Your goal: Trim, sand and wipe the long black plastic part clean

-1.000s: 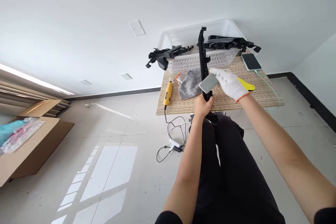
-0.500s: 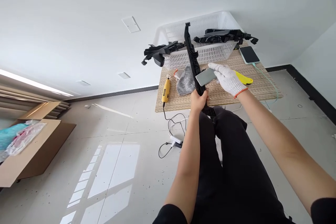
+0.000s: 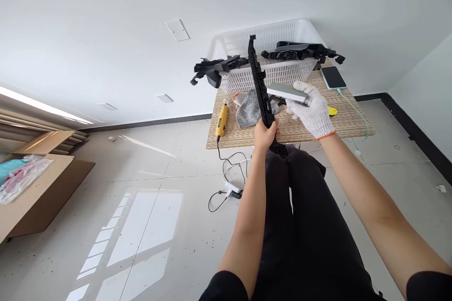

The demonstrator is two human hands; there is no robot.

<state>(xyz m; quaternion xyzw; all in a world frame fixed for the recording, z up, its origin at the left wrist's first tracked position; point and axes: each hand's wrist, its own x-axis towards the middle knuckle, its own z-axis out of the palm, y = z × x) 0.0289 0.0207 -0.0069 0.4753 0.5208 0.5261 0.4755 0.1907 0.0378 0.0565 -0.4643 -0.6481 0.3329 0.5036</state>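
The bare left hand (image 3: 264,135) gripped the lower part of a long, narrow black plastic strip (image 3: 260,87) above the near edge of the striped wood-look worktop (image 3: 240,138), its long axis pointing toward the far edge. Just right of it, the right hand (image 3: 313,112), white-gloved, grasped a flat rectangular grey-and-white block (image 3: 287,93); I couldn't tell whether block and strip touched. The strip looked notched, with small side tabs.

Bare left grip (image 3: 265,136) closed, gloved right grip (image 3: 313,112) curled, both forearms (image 3: 253,202) outstretched.
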